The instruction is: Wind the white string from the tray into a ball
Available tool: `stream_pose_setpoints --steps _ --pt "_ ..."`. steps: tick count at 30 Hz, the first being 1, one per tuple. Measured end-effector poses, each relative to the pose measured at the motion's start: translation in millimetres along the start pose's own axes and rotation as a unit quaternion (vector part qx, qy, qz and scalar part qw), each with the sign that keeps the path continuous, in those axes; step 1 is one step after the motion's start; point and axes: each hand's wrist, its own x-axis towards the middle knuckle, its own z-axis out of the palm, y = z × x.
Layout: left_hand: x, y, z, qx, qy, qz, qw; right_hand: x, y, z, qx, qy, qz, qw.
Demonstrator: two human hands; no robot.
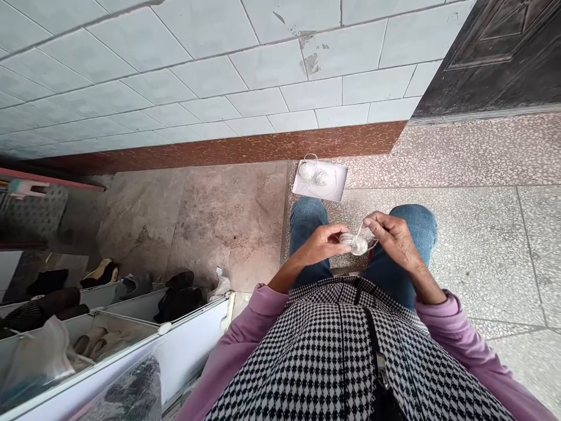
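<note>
Over my lap, my left hand (326,242) grips a small wound bundle of white cord (359,245) between thumb and fingers. Close on its right, my right hand (392,234) pinches a strand of the same cord (360,230) between thumb and forefinger, drawn up from the bundle. A loose bit of cord also shows under the right fingers. On the floor beyond my knees lies a shallow white box lid or tray (340,175). Inside it sit two white balls of cord, a larger one (307,171) and a smaller one (322,178), with loose strands around them.
A tiled wall (263,67) with a brown base strip runs in front of me. At the right is a dark panelled door (504,52). To my left stands an open white rack (193,333) holding shoes and bags. Speckled floor (477,251) extends on the right.
</note>
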Motion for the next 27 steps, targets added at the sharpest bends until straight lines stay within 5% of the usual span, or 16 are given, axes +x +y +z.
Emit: stream_pose_setpoints --steps 2,5,10,12,14,16,18,23,27 --pt "-3.4 6.1 -0.4 -0.076 -0.003 -0.006 0.997 4.4 5.6 6.1 0.035 -0.013 0.004 0.999" --pt "2.0 4.6 -4.9 -0.134 0.084 0.027 0.987 -4.6 7.6 29.9 0.044 -0.064 0.011 0.997" --pt "8.8 -5.2 -10.8 0.07 0.2 0.068 0.975 -24.8 -7.0 41.3 -0.001 -0.137 0.001 0.991" --pt "3.6 -2.8 -9.5 0.138 0.167 0.065 0.974 -22.9 -9.4 27.0 -0.005 -0.115 -0.003 0.993" --pt "-4.3 3.0 -6.8 0.124 0.068 0.04 0.989 -16.6 -7.1 10.6 0.003 -0.079 0.004 0.997" --pt "-11.2 8.8 -4.0 0.039 -0.022 0.002 0.999 -10.3 -2.0 1.0 0.031 -0.062 0.017 0.997" --pt "-13.7 11.1 -1.6 -0.072 -0.037 -0.023 0.996 -7.8 3.3 2.7 0.07 -0.068 0.027 0.995" --pt "-1.9 1.4 -0.2 -0.266 0.105 0.018 0.958 -20.4 6.7 38.1 0.097 -0.099 0.032 0.99" --pt "-0.5 -4.3 -3.9 -0.166 0.19 0.032 0.967 -32.0 -1.2 50.3 0.026 -0.146 0.004 0.989"
